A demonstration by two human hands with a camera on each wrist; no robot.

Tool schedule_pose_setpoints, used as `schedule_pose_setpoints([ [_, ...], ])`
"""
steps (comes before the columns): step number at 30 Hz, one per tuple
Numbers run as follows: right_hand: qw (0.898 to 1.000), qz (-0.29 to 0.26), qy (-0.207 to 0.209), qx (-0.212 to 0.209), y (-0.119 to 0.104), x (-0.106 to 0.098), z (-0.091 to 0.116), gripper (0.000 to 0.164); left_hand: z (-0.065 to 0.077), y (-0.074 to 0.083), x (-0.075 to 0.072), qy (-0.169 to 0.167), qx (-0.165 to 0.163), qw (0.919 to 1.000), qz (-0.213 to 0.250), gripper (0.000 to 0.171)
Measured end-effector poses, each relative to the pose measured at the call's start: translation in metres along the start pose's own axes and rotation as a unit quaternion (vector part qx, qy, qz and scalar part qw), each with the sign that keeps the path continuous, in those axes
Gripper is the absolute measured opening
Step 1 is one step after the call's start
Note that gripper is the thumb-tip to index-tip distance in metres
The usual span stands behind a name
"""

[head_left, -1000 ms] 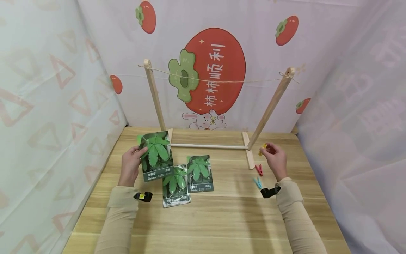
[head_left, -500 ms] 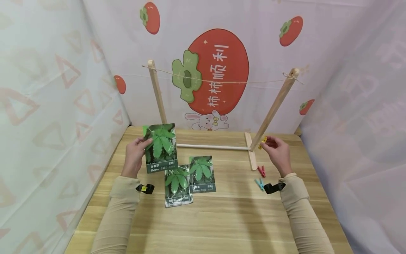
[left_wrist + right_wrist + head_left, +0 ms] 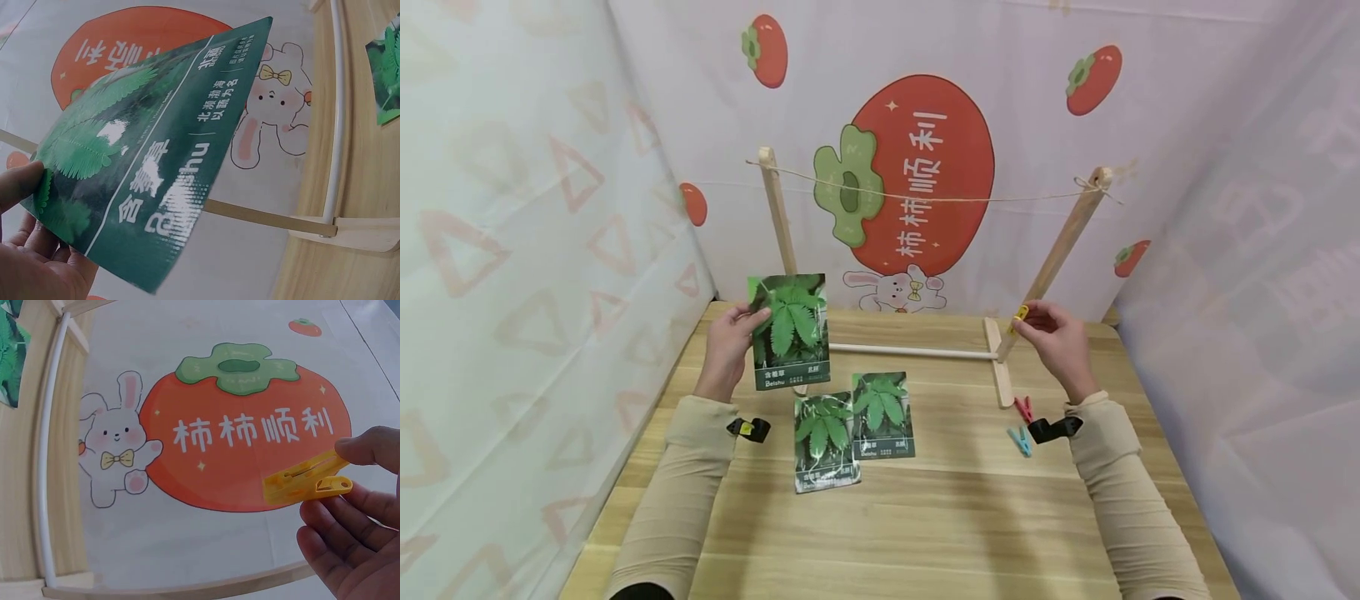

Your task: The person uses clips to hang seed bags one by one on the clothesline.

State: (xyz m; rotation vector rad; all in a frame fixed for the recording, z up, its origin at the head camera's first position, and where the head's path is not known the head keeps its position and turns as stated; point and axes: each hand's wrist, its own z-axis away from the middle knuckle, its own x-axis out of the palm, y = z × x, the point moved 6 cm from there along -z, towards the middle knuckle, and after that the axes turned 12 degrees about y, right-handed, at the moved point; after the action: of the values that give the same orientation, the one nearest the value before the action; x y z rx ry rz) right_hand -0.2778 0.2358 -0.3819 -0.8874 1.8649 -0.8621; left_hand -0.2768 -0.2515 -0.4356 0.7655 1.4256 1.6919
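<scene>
largest on my feed is the wood-grained table [image 3: 910, 533], and on it, beyond both sets of fingers, i see a smooth, pale wooden frame [image 3: 1060, 248] with thin, rough twine [image 3: 917, 199] stretched across its top. my left hand [image 3: 726, 346] has thumb and fingers clamped on the edge of a flat, glossy green packet [image 3: 792, 333] printed with feathery leaves, two matching packets [image 3: 824, 442] lying nearer than those fingertips, contents hidden. my right thumb and fingers pinch a yellow plastic clothespin [image 3: 306, 481], red [image 3: 1024, 408] and light-blue pegs [image 3: 1020, 442] lying just nearer.
</scene>
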Motion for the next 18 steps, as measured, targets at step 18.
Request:
schedule_pose_setpoints([
  [18, 0.999, -0.011, 0.005, -0.051, -0.034, 0.005, -0.02, 0.033, -0.002, 0.026, 0.01, 0.01, 0.025, 0.9982, 0.053, 0.017],
])
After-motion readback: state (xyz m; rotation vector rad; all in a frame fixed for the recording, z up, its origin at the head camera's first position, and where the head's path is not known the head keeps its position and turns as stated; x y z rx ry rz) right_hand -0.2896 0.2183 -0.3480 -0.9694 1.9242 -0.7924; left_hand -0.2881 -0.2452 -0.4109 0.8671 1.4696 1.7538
